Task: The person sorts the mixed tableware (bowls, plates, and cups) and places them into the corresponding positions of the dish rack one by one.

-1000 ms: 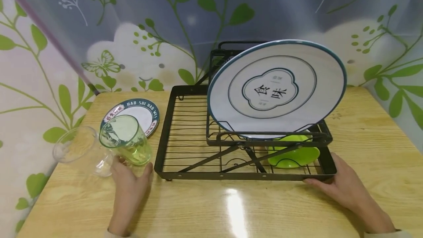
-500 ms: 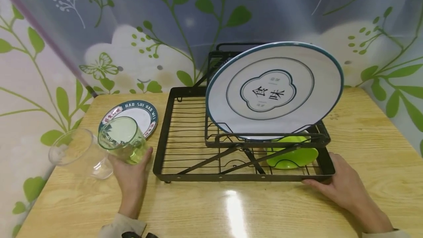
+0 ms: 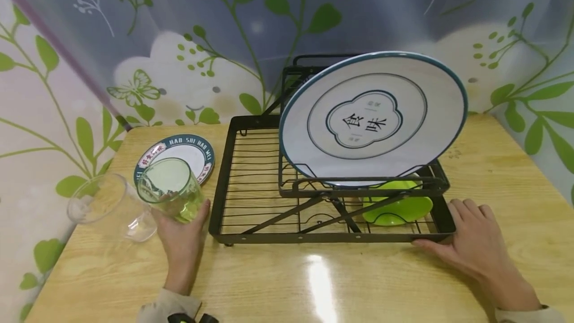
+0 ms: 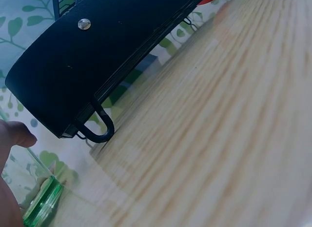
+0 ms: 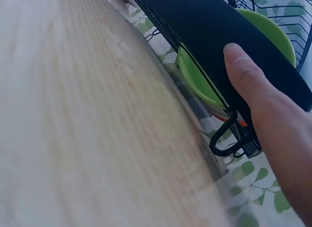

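My left hand [image 3: 181, 241] holds a green drinking glass [image 3: 186, 201] low down, its fingers showing through the far side. In the left wrist view, the thumb [image 4: 19, 134] is at left above the glass's green base [image 4: 44, 202]. My right hand [image 3: 477, 243] grips the front right corner of a black two-tier dish rack [image 3: 269, 238]. Its thumb [image 5: 243, 68] presses on the rack's front edge in the right wrist view; the other fingers are partly hidden. A large white plate [image 3: 323, 113] with a teal rim leans in the rack's upper tier.
A green bowl [image 3: 394, 213] sits in the lower tier. Left of the green glass is a clear stemmed glass [image 3: 141, 228]. Behind them, a small plate [image 3: 197, 151] with a teal rim lies on the wooden table [image 3: 269, 283]. A patterned curtain [image 3: 251, 14] hangs behind.
My left hand has reached forward and its fingers have come round the green glass. My right hand stays at the rack's corner, with more of its fingers showing now.
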Tool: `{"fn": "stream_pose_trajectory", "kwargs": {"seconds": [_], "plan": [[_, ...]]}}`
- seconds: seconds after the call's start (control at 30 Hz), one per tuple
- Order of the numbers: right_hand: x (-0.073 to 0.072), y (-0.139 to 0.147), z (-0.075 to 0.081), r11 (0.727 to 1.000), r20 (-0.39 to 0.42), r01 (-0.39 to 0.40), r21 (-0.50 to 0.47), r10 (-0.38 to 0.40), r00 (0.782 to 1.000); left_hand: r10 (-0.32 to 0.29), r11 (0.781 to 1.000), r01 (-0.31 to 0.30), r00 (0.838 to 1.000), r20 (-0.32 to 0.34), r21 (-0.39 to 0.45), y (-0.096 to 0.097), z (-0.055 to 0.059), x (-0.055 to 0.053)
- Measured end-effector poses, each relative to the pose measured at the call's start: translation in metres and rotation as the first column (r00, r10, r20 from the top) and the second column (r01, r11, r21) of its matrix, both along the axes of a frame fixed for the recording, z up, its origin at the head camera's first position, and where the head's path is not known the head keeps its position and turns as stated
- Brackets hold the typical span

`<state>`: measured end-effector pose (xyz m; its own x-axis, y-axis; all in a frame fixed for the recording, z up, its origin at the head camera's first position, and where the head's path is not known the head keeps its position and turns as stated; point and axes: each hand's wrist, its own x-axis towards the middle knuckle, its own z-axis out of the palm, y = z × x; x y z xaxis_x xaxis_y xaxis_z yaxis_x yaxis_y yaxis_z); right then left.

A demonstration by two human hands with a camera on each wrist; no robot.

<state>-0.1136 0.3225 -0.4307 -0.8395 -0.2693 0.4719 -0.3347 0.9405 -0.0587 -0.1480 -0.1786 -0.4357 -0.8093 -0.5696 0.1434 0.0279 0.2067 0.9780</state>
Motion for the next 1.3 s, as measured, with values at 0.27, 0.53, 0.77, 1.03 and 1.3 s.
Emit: {"fn": "stream_pose_trajectory", "kwargs": {"seconds": [0.27, 0.53, 0.77, 1.03, 1.3], "plan": [[-0.003, 0.0, 0.005, 1.0, 0.027, 0.006, 0.022, -0.007, 1.0, 0.014, 1.0, -0.014, 1.0, -0.001, -0.022, 0.0, 0.0, -0.001], [-0.002, 0.0, 0.006, 1.0, 0.084, 0.017, -0.006, -0.016, 0.996, -0.114, 0.992, 0.111, 0.993, 0.033, 0.063, 0.006, 0.007, -0.004], [-0.001, -0.002, 0.003, 0.998, 0.121, 0.035, -0.06, -0.028, 0.992, -0.146, 0.989, 0.148, 0.988, 0.059, -0.029, 0.003, 0.014, -0.008], [-0.002, -0.002, 0.003, 0.996, 0.11, 0.021, -0.085, -0.012, 0.994, -0.171, 0.951, 0.187, 0.982, 0.083, -0.248, -0.006, 0.028, -0.013], [0.0, -0.001, 0.002, 0.995, 0.099, 0.008, -0.101, 0.002, 0.995, -0.183, 0.93, 0.206, 0.978, 0.102, -0.304, -0.01, 0.035, -0.013]]}}
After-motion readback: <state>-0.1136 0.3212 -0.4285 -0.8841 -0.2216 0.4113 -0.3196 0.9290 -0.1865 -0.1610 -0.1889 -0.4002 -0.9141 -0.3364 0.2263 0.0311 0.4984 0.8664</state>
